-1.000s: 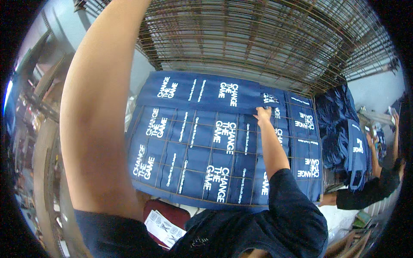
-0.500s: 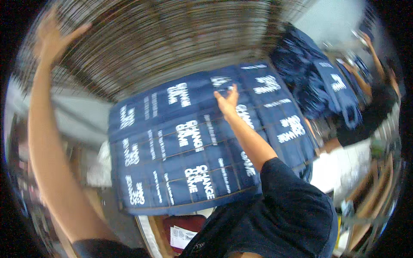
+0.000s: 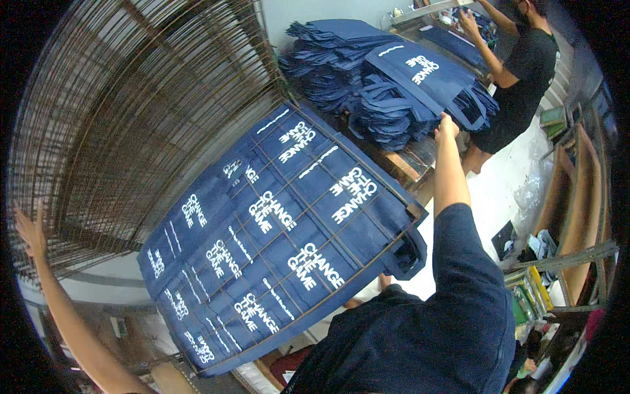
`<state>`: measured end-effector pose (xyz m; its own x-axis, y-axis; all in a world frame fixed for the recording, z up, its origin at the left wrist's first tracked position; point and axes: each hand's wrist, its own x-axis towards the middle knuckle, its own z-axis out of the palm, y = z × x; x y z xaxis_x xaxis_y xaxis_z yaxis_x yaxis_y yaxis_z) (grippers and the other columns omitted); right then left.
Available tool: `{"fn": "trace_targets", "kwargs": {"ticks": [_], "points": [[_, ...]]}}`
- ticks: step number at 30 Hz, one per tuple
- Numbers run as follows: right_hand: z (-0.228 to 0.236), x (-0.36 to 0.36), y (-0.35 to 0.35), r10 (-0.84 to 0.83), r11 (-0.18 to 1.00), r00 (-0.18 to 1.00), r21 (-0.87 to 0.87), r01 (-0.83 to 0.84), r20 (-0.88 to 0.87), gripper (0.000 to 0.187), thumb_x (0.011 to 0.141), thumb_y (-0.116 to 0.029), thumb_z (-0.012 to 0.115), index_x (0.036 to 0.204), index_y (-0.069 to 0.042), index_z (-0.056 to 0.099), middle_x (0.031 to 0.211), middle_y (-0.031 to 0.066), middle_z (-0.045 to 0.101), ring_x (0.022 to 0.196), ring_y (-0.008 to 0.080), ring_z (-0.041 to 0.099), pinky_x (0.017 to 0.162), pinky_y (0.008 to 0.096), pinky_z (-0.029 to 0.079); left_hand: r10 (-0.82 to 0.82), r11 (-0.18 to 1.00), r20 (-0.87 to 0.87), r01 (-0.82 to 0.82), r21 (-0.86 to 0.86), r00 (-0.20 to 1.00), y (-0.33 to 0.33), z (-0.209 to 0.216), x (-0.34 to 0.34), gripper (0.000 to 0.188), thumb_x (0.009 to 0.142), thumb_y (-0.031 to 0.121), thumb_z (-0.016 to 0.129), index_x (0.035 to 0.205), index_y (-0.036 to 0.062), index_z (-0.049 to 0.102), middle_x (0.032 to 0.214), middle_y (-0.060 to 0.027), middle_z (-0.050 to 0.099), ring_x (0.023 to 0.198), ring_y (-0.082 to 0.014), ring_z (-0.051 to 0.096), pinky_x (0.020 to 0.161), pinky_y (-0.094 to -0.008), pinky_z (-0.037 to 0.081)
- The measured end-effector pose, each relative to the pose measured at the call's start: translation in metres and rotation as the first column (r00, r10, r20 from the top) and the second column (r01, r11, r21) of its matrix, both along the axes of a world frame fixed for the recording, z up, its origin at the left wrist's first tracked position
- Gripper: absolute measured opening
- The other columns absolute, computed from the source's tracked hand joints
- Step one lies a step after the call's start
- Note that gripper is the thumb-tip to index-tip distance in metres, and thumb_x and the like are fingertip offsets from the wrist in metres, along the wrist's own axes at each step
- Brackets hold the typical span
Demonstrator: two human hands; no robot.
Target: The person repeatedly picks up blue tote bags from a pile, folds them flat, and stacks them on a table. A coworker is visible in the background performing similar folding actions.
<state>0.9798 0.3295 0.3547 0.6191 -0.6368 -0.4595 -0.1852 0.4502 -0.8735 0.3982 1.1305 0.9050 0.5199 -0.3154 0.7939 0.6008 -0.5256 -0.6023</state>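
Note:
At the far left my left hand [image 3: 30, 231] is raised with its fingers spread, against the edge of the upright stack of wire racks [image 3: 151, 85]. My right arm reaches forward to the right. There my right hand [image 3: 447, 126] is closed at the near edge of a navy tote bag [image 3: 410, 69] with white print, which lies on top of a pile of similar bags [image 3: 328, 72]. In front of me, more navy printed bags [image 3: 230, 246] are laid out flat in rows on a wire rack, partly overlapping, under a thin wire grid.
Beyond the pile, a person in a dark shirt [image 3: 535, 72] works at a bench [image 3: 426, 20] with raised arms. Boards [image 3: 581, 177] lean at the right, above green and yellow items [image 3: 528, 295] on a shelf. A wooden table edge [image 3: 403, 164] supports the pile.
My view has turned to the right. My right hand has gone from above the laid-out bags to the piled bags. My left hand remains raised by the racks, lower in view.

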Motion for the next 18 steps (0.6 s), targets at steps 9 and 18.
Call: {"fn": "trace_targets", "kwargs": {"ticks": [9,18], "points": [[-0.008,0.059,-0.017,0.175,0.958,0.979,0.249,-0.144,-0.109,0.095,0.063,-0.023,0.082,0.134,0.007,0.027,0.140,0.0196,0.033,0.127,0.0322,0.036,0.100,0.0470,0.034,0.357,0.917,0.163,-0.311,-0.250,0.920,-0.141,-0.021,0.126,0.101,0.068,0.074,0.056,0.145,0.0236,0.016,0.145,-0.0223,0.021,0.133,-0.0374,0.020,0.102,-0.0598,0.017],[-0.009,0.104,-0.045,0.016,0.780,0.909,0.564,-0.272,0.416,0.028,0.077,-0.007,0.066,0.103,-0.005,0.055,0.103,0.0111,0.059,0.091,0.0263,0.059,0.069,0.0439,0.053,0.097,0.935,0.004,-0.090,-0.343,0.995,-0.167,-0.019,0.124,0.112,0.062,0.075,0.059,0.146,0.0190,0.011,0.146,-0.0238,0.017,0.136,-0.0371,0.012,0.101,-0.0652,0.014]]}}
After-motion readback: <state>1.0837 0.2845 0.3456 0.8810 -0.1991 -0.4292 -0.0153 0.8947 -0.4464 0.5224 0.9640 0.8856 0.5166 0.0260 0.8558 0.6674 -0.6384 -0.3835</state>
